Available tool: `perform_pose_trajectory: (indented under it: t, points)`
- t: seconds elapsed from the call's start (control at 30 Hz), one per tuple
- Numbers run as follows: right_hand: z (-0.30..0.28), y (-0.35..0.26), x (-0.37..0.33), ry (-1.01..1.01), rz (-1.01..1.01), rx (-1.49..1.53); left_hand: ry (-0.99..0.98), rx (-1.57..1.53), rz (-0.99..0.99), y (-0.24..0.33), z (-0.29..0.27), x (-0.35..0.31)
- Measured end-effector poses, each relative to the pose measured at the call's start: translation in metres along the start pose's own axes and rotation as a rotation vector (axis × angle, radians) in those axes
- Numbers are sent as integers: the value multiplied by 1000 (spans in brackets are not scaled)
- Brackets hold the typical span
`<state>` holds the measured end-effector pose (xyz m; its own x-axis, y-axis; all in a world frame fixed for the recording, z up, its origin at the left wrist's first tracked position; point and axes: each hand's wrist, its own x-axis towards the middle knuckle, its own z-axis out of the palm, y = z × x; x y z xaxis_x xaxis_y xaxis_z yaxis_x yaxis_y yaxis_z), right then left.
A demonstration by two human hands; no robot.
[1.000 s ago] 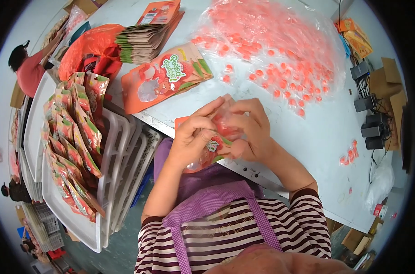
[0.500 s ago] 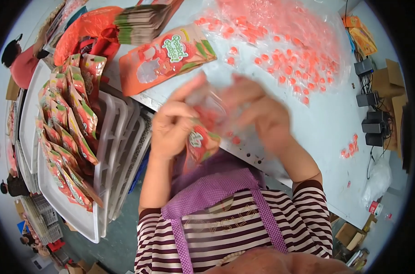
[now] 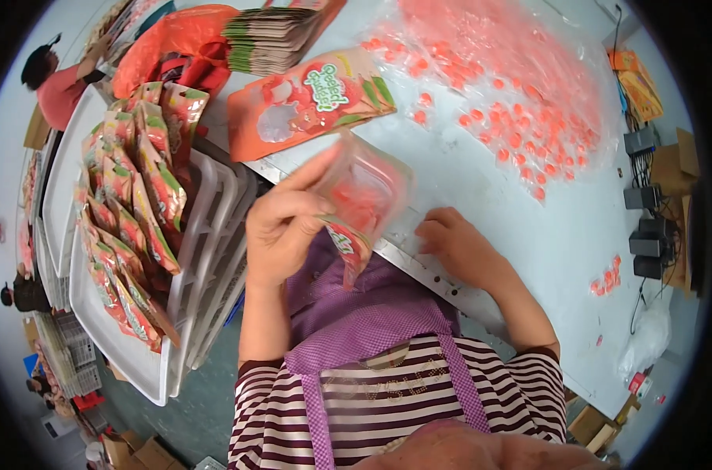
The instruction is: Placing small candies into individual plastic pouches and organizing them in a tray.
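My left hand (image 3: 281, 227) is wrapped round a small printed pouch (image 3: 346, 241) and a translucent rectangular plastic tub (image 3: 395, 176), both held above the table's near edge. Reddish pieces (image 3: 356, 205) show inside the tub, a little blurred. The pouch hangs folded below the tub, its red and green print partly turned away. My right hand (image 3: 464, 249) is low at the table edge, right of the tub, its fingers curled in. What lies under those fingertips is hidden. A large orange printed bag (image 3: 293, 106) lies flat beyond my left hand.
Many small clear packets with red pieces (image 3: 520, 125) spread over the white table (image 3: 567, 258). On the left, filled pouches (image 3: 128, 204) fill a white tray (image 3: 128, 356). A stack of flat pouches (image 3: 266, 39) lies at the back. Another person (image 3: 58, 86) is at far left.
My right hand has come away from the tub and dropped to the table edge. My left hand keeps its hold, with the tub tilted more into view. The whole view has shifted slightly.
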<state>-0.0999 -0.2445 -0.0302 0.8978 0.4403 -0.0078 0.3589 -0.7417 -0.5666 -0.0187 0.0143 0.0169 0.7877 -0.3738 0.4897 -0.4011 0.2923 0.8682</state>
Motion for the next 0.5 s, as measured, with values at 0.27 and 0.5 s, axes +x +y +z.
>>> perform_pose_trajectory:
  t: [0.27,0.5]
  points:
    - [-60,-50,16,604,-82,371,-61,-72,-89,4,10,-12]
    - [-57,-84,43,19,-410,-61,-86,2,-235,12,5,-20]
